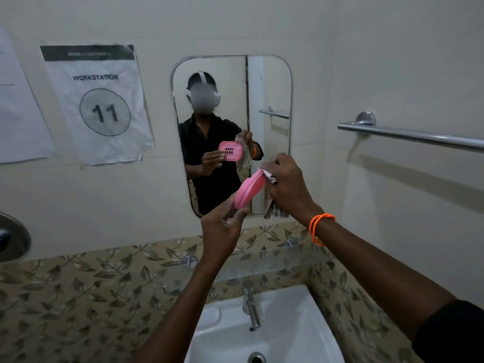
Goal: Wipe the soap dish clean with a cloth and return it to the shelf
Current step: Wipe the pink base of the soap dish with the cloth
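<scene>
- Head view: wiping step under way, judged from the grip. Soap dish (pixel 248 188), pink, held up in front of the mirror (pixel 272 82), above the sink (pixel 296 323), tilted with its underside toward the camera.
- Left hand (pixel 222 226) pinching the near, lower end of the soap dish, fingers curled round its edge.
- Right hand (pixel 286 184) closed on a bunched cloth (pixel 272 209), pressing it at the far, upper end of the dish; loose end of the cloth hanging below the hand. Orange bracelet (pixel 320 227) on that wrist.
- Mirror reflection showing the hollow side of the dish with a block of dark drain slots, cloth against one end of it.
- Likely well into the wipe but not finished: dish not yet back on the shelf.
- Shelf (pixel 262 265), clear glass, fixed to the leaf-patterned tiles just under the mirror and above the tap (pixel 251 305).
- Next move calls for drawing the cloth along the rest of the rim and hollow while the left hand keeps the dish steady, then lowering the dish flat, hollow up, onto the glass shelf, well in from the edge.
- Readable writing: paper sign (pixel 97 100) on the wall left of the mirror, "WORKSTATION" over a circled "11"; dark header strip too blurred to read.
- Second sheet (pixel 18 106) at the far left, text illegible.
- Towel rail (pixel 419 136) on the right wall, no brand visible on anything.
</scene>
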